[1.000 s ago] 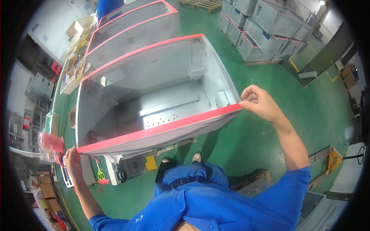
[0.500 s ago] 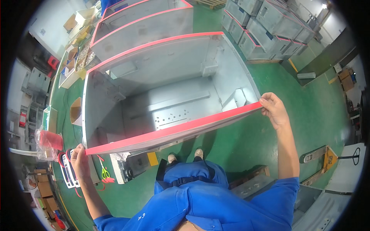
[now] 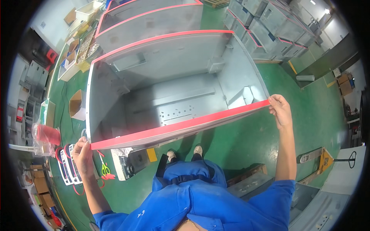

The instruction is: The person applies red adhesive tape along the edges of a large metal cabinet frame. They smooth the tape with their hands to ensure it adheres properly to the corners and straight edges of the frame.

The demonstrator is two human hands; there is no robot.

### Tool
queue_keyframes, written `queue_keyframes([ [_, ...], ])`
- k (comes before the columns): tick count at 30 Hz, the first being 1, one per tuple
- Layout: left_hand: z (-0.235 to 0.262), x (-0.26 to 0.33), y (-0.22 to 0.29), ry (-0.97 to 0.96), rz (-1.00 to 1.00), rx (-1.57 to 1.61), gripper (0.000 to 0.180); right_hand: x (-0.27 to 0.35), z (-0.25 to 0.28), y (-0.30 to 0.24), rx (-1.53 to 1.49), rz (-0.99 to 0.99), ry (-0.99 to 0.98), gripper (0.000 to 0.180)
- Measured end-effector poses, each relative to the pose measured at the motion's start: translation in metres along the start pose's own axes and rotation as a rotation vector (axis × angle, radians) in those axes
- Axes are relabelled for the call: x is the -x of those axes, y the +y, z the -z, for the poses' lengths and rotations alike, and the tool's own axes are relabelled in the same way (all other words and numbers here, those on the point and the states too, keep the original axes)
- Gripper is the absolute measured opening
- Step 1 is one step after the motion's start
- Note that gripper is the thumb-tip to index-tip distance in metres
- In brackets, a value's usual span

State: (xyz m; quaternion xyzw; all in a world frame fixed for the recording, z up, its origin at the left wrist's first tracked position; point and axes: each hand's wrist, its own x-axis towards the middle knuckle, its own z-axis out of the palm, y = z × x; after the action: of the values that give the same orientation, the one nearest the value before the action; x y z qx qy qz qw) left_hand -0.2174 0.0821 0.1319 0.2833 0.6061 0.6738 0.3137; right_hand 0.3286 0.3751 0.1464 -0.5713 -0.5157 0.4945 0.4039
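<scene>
A large open grey metal box (image 3: 181, 86) stands in front of me, its inside facing up. Along its near rim lies a red tape strip (image 3: 185, 125), stretched from corner to corner. My left hand (image 3: 81, 154) is closed on the strip's left end at the near left corner. At the near right corner my right hand (image 3: 281, 109) pinches the other end between thumb and fingers. Another red strip (image 3: 165, 37) runs along the box's far rim. Whether the near strip is pressed fully onto the rim, I cannot tell.
More red-edged metal boxes (image 3: 154, 27) stand behind, and others are stacked (image 3: 269, 29) at the far right. Green-handled scissors (image 3: 105, 169) and red-and-white racks (image 3: 69, 165) lie at left. A yellow pallet jack (image 3: 325, 161) is at right; bins (image 3: 86, 54) line the left.
The view has turned slightly, so the boxes appear further right. Both hands stay on the strip's ends at the near corners; the left hand appears a little higher.
</scene>
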Motion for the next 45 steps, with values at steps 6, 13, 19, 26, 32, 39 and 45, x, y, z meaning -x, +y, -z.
queue_keyframes([
  [6, -0.014, -0.001, 0.006, -0.053, -0.002, 0.036, 0.009, 0.029, -0.036, -0.006, 0.425, 0.538, 0.33, 0.024],
  [13, -0.022, 0.003, 0.013, 0.005, 0.009, 0.015, 0.011, 0.066, -0.085, -0.005, 0.807, 1.083, 0.026, 0.042],
  [19, -0.022, 0.003, 0.011, 0.049, 0.021, 0.019, 0.013, 0.073, -0.098, 0.008, 0.855, 1.162, 0.034, 0.048],
  [26, -0.022, 0.003, 0.012, 0.057, 0.036, 0.005, 0.013, 0.073, -0.101, 0.015, 0.935, 1.16, 0.024, 0.048],
  [32, -0.025, 0.005, 0.016, 0.078, 0.04, -0.012, 0.013, 0.07, -0.102, 0.017, 0.923, 1.195, 0.038, 0.047],
  [39, -0.033, 0.005, 0.022, 0.09, -0.042, -0.031, 0.012, 0.07, -0.103, 0.019, 0.909, 1.203, 0.04, 0.048],
  [45, -0.024, 0.003, 0.013, 0.076, 0.001, -0.082, 0.012, 0.069, -0.103, 0.021, 0.922, 1.211, 0.055, 0.049],
])
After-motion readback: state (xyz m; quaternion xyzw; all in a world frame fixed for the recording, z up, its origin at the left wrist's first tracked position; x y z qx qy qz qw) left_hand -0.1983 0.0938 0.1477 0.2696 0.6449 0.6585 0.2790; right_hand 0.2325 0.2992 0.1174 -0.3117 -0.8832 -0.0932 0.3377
